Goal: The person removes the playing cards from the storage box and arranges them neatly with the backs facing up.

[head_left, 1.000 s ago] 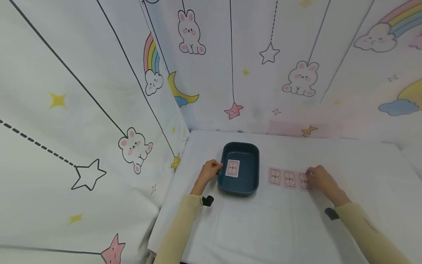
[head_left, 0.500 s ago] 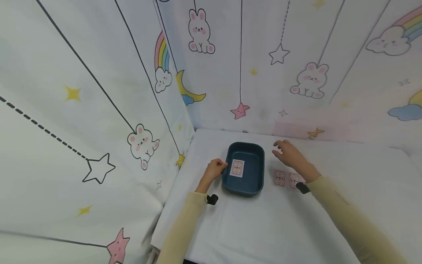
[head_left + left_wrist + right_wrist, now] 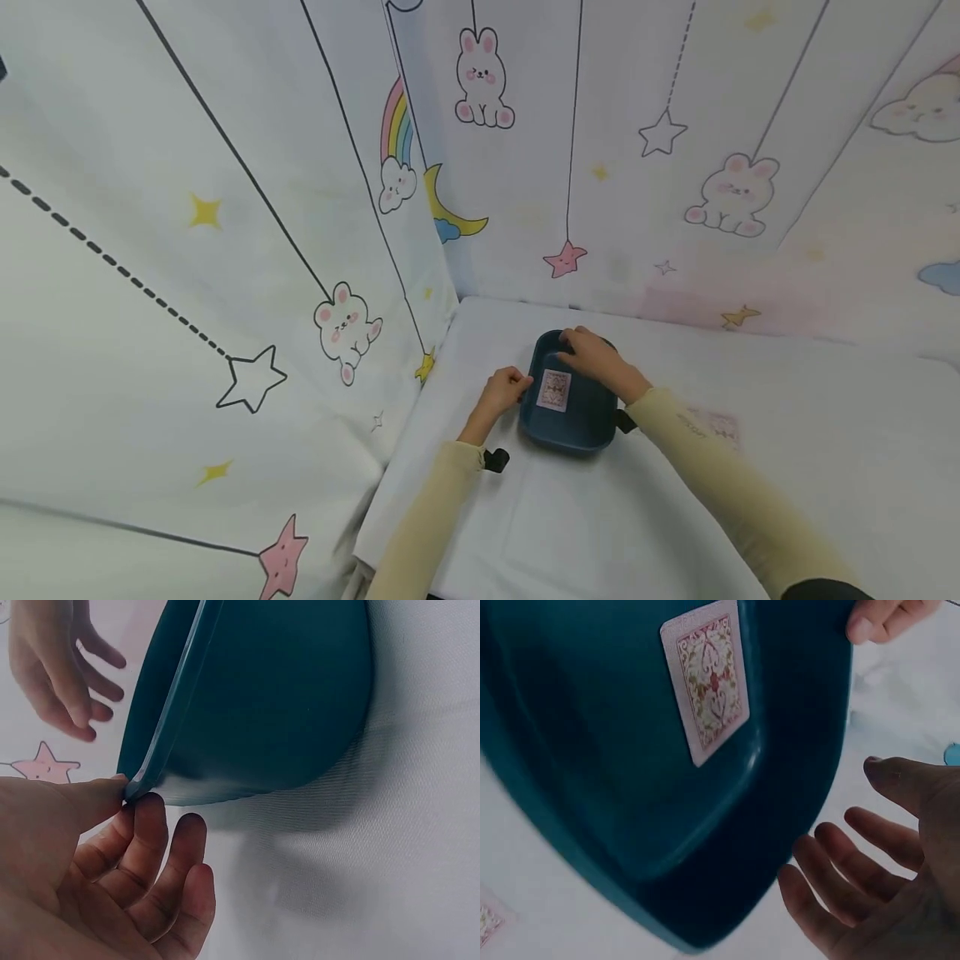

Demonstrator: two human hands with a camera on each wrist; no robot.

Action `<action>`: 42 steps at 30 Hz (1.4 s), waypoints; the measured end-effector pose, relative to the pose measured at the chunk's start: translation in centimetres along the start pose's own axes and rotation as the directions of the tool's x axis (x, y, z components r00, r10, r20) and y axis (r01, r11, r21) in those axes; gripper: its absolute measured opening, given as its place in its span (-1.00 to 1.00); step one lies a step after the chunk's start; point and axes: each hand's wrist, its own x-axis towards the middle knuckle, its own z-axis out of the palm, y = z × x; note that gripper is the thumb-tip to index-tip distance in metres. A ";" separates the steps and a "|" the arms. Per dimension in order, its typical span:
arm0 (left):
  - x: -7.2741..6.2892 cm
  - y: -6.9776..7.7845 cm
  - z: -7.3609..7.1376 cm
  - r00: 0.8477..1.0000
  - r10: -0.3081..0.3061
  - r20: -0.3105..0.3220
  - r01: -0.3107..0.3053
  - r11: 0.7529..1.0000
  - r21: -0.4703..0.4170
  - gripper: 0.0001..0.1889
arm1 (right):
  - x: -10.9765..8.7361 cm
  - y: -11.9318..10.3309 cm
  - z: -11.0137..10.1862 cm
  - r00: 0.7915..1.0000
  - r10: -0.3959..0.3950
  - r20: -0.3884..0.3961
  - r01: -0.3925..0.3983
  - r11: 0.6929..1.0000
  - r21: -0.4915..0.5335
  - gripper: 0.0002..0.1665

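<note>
My left hand (image 3: pixel 502 395) pinches the near-left rim of a dark teal tray (image 3: pixel 588 425), thumb on top and fingertip beneath in the left wrist view. One playing card (image 3: pixel 553 391) with a red patterned back lies face down inside the tray. Over the tray's far end hovers my right hand (image 3: pixel 598 360); its fingers are loosely bent and apart, holding nothing in the right wrist view. Another face-down card (image 3: pixel 725 427) lies on the table right of the tray, partly covered by my right sleeve, which also hides the tabletop closer to the tray.
A white cloth covers the table (image 3: pixel 555 525). Behind it and to the left hang white curtains (image 3: pixel 255 208) printed with rabbits, stars and rainbows. My right forearm (image 3: pixel 720 483) crosses above the table's right part.
My right hand has moved from the rightmost card in the row, leftward to above the tray. My left hand stays on the rim. The head view has shifted slightly.
</note>
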 end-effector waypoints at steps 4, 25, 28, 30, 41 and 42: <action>0.1 0.0 0.1 1.000 0.014 -0.002 -0.014 1.000 0.010 -0.73 | 1.0 -0.3 1.0 0.995 0.012 0.097 -0.008 0.999 -0.039 -0.41; 0.2 -0.4 0.2 1.000 0.015 -0.025 -0.015 1.000 0.001 -0.72 | 2.3 0.4 4.6 0.936 0.171 0.307 -0.097 0.965 -0.243 0.14; 0.2 -0.3 0.2 0.999 0.019 -0.025 -0.019 1.000 0.004 -0.72 | 2.4 0.5 4.8 0.947 0.156 0.281 -0.090 0.968 -0.234 0.12; 0.1 -0.3 0.2 0.999 0.021 -0.026 -0.021 1.000 0.003 -0.72 | 2.3 0.5 4.7 0.959 0.130 0.250 -0.072 0.971 -0.229 0.04; 0.0 -0.3 0.1 1.000 0.013 -0.016 -0.013 1.000 0.008 -0.72 | 2.1 0.6 3.9 0.977 0.035 0.209 -0.020 0.997 -0.072 -0.61; 0.1 -0.3 0.0 1.000 0.015 -0.016 -0.015 1.000 0.007 -0.72 | 2.1 0.7 3.7 0.976 0.035 0.213 -0.029 0.999 -0.031 -0.61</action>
